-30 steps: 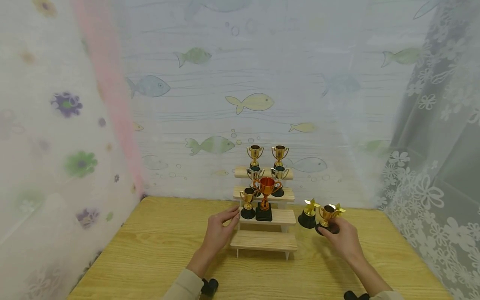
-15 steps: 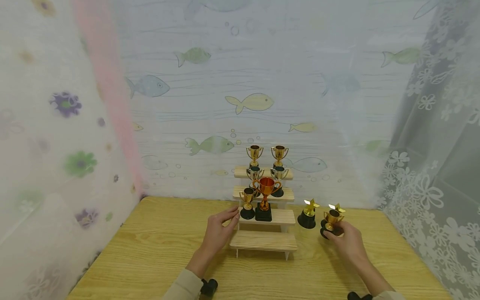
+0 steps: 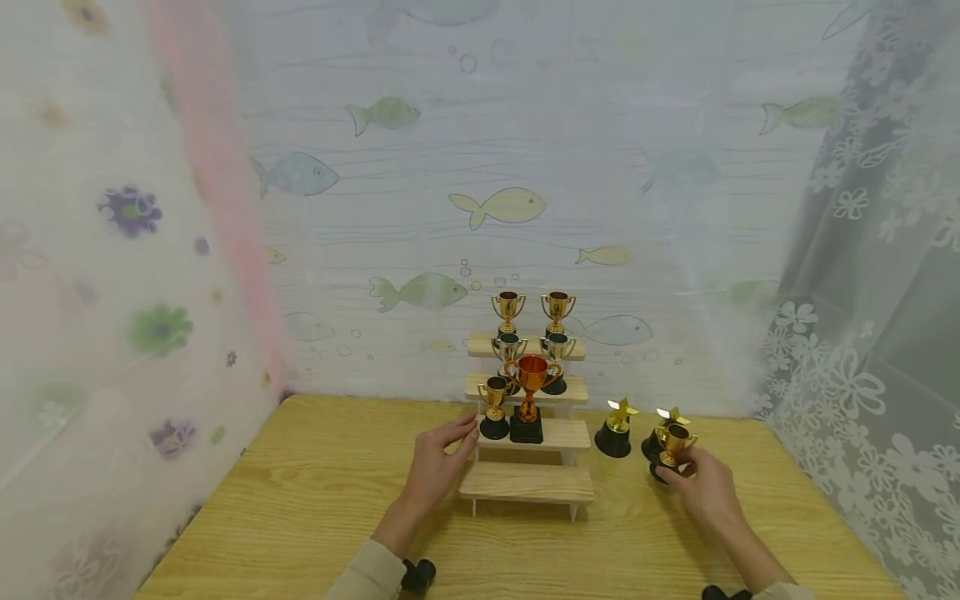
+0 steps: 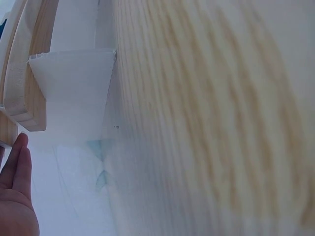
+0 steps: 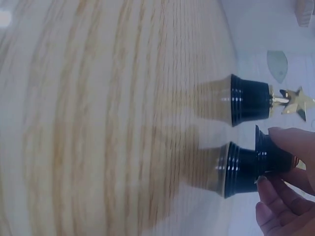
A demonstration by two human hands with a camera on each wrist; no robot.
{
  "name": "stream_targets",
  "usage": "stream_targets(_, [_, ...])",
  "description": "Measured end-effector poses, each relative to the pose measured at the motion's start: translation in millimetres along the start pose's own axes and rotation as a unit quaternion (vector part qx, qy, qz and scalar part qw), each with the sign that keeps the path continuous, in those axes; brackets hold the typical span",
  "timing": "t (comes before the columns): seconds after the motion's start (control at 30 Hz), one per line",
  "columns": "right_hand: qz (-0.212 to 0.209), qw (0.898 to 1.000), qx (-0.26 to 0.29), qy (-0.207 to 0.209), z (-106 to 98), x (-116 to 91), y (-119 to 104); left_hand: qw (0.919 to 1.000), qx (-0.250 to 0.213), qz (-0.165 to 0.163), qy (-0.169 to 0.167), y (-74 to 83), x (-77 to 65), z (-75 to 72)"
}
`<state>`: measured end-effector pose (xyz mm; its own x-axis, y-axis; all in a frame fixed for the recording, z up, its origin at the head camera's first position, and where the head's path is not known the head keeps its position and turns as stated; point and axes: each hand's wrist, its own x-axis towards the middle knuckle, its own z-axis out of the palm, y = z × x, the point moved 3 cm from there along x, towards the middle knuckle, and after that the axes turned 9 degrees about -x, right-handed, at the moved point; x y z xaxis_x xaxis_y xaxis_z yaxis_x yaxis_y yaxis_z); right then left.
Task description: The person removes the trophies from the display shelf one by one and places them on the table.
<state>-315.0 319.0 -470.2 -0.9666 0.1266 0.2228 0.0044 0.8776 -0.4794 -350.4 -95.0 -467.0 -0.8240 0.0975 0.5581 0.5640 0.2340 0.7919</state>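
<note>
My right hand (image 3: 709, 490) pinches a small gold cup trophy (image 3: 675, 439) by its black base (image 5: 274, 153). It is held up off the table, overlapping a gold star trophy (image 3: 651, 448) behind it in the head view. Another star trophy (image 3: 617, 439) stands upright to the left. My left hand (image 3: 439, 458) has its fingers stretched out, fingertips right at the left end of a wooden step stand (image 3: 527, 480). On the stand's third step from the top are a small gold cup (image 3: 495, 402) and a larger orange-bronze cup (image 3: 528, 408) on a square black base.
Two silver cups (image 3: 557, 348) stand on the stand's second step, two gold cups (image 3: 557, 308) on its top step. The wood-grain table (image 3: 330, 467) meets a fish-print curtain (image 3: 405, 192) at the back. A lace-flower curtain (image 3: 855, 392) hangs at the right.
My right hand has moved to the right and slightly nearer with the gold cup trophy, passing in front of the right star trophy. My left hand has stayed at the stand.
</note>
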Motion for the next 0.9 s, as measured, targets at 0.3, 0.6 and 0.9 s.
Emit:
stream_targets(0.3, [0.02,1.0,0.001,-0.023,-1,2,12,1.0,0.004,0.003,-0.001,3.3,-0.7,-0.7])
stream_targets(0.6, [0.016,1.0,-0.006,-0.012,0,4,19,1.0,0.001,0.002,-0.003,1.6,-2.1,-0.1])
stream_targets(0.9, [0.021,1.0,-0.004,-0.001,2,5,26,1.0,-0.006,0.003,-0.005,1.4,-1.2,-0.6])
